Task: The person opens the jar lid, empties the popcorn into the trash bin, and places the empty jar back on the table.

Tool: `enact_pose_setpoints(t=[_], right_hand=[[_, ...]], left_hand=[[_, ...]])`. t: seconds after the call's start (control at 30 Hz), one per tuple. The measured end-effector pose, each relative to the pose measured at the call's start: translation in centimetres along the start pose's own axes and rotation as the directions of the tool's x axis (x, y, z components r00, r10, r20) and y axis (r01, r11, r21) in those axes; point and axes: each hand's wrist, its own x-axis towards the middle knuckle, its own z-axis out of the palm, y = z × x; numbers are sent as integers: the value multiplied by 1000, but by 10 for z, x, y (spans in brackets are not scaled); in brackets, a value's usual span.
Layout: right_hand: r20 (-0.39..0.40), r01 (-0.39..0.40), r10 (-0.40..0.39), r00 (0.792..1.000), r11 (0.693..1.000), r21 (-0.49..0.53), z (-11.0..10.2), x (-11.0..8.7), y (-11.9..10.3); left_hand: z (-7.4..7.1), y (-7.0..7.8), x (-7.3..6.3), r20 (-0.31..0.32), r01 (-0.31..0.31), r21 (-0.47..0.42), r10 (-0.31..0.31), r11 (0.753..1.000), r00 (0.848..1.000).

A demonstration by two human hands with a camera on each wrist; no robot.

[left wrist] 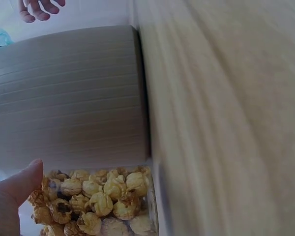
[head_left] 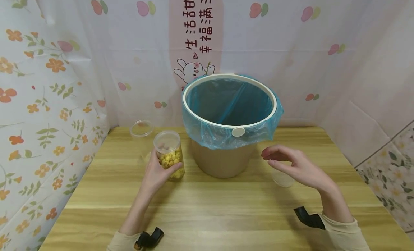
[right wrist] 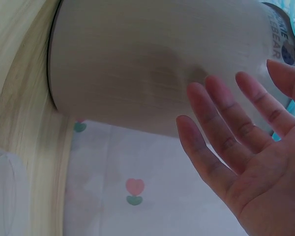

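Note:
My left hand [head_left: 159, 173] grips a clear plastic jar of yellow popcorn [head_left: 171, 159], its thumb across the near side. The jar stands upright at the left of the trash can [head_left: 223, 157], and the left wrist view shows the popcorn [left wrist: 101, 201] through its wall. Right of the can, my right hand [head_left: 295, 166] hovers with relaxed fingers and holds nothing. Under it a clear round lid [head_left: 283, 179] lies on the table; the right wrist view also catches this lid [right wrist: 9, 191] at its left edge. Whether the popcorn jar has a lid on, I cannot tell.
A blue plastic bag [head_left: 207, 136] lines the can and folds over its rim, under a white ring [head_left: 237, 127]. Behind my left hand stands another clear container [head_left: 141, 135]. A patterned curtain [head_left: 136, 56] hangs behind the wooden table [head_left: 207, 215].

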Motion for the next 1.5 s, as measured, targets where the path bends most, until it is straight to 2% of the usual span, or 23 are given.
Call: enact_pose_setpoints(t=[0.3, 0.53, 0.8, 0.93, 1.1, 1.23, 1.37, 1.5], right_hand=[[5, -5, 6, 1000, 1000, -2, 0, -1, -2], [-4, 0, 0, 1000, 1000, 2, 0, -1, -7], [2, -3, 3, 1000, 1000, -8, 0, -3, -9], [0, -2, 2, 1000, 1000, -8, 0, -3, -10], [-14, 5, -5, 1000, 1000, -7, 0, -3, -12], [-11, 6, -6, 1000, 1000, -13, 0, -3, -12], [-15, 2, -2, 1000, 1000, -7, 0, -4, -13], [-22, -1, 0, 1000, 1000, -3, 0, -4, -14]], left_hand=[[-9, 13, -4, -5, -63, -25, 63, 998, 998], [-17, 23, -9, -49, -107, -59, 104, 993, 993], [-21, 32, -15, -82, -179, -51, 174, 983, 981], [-24, 35, -18, -106, -218, -85, 209, 972, 972], [-26, 40, -19, -131, -240, -99, 226, 966, 965], [-25, 47, -20, -126, -250, -62, 241, 966, 962], [-23, 55, -23, -110, -298, -33, 293, 954, 950], [-21, 61, -28, -87, -368, -6, 366, 930, 926]])
